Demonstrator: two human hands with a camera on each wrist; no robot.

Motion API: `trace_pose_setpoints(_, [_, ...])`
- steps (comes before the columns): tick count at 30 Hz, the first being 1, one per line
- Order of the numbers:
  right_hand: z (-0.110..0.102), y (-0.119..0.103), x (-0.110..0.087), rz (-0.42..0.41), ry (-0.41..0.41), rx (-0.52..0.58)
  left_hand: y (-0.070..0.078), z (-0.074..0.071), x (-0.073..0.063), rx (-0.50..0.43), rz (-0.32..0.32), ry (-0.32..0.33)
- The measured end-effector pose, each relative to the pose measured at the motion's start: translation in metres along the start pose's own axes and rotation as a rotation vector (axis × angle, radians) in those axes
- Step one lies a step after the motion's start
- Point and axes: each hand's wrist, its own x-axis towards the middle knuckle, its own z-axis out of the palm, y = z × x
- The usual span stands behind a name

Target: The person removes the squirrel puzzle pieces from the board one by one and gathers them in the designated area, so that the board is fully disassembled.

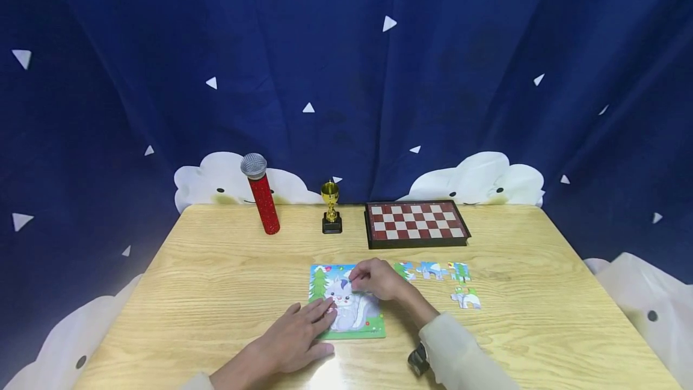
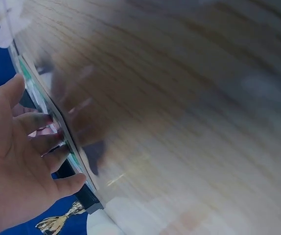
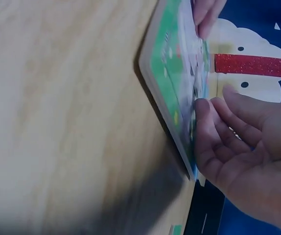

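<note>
A jigsaw puzzle board [image 1: 352, 334] showing a white-and-grey squirrel beside a green tree lies in front of me. My left hand [image 1: 292, 337] rests its extended fingers on the board's lower left, the thumb spread off its near edge; the left wrist view shows these fingers [image 2: 45, 142] spread. At the upper right of the picture, my right hand [image 1: 376, 280] has bent fingers, their tips at the board. The right wrist view shows curled fingers [image 3: 206, 122] at the surface and the thumb [image 3: 245, 104] apart; no piece shows clearly between them.
Several loose puzzle pieces [image 1: 431, 270] lie right of the board, one piece [image 1: 465, 298] nearer me. Behind stand a red microphone [image 1: 264, 200], a small gold trophy [image 1: 331, 206] and a chessboard [image 1: 417, 221]. A dark blue curtain [image 1: 346, 65] hangs behind the wooden table [image 1: 216, 269].
</note>
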Motion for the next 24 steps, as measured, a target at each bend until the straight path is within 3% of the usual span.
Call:
trace_pose_setpoints(8, [0.010,-0.004,0.001,-0.037,0.001,0.016,0.002,-0.003,0.000,0.052,0.025,0.009])
trace_pose_setpoints(18, [0.012,-0.007,0.004,-0.011,0.005,-0.011,0.002,-0.003,-0.001,0.083,0.032,0.000])
trace_pose_setpoints(24, [0.013,-0.007,0.006,-0.006,0.018,0.031,0.002,-0.002,0.000,0.067,0.020,-0.018])
